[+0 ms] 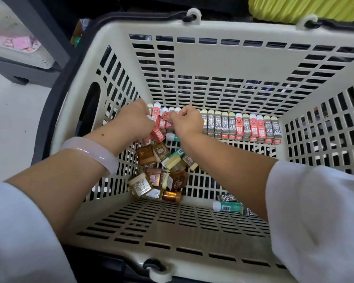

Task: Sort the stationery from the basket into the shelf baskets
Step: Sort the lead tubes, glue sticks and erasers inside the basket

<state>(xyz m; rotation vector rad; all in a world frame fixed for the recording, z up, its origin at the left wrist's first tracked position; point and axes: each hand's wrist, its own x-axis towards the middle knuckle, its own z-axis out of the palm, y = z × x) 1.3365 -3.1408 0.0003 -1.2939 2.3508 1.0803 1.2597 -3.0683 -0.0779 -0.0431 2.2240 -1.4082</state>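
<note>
Deep inside the basket [119,48], against its far wall, both hands curl around red lead packs [161,121]: the left hand [134,119] holds several, the right hand [187,120] pinches one at the top. Beside them, the grey 2B packs [225,124] stand in a row. Lifting too many at once may topple that row or spill packs among the small jars [151,172] nearer the basket's front.

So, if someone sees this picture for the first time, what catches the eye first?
Probably both hands deep in the beige basket: the left hand and right hand grip red packs at the far wall. A row of red and grey 2B packs continues rightward; small amber jars lie nearer.
</note>
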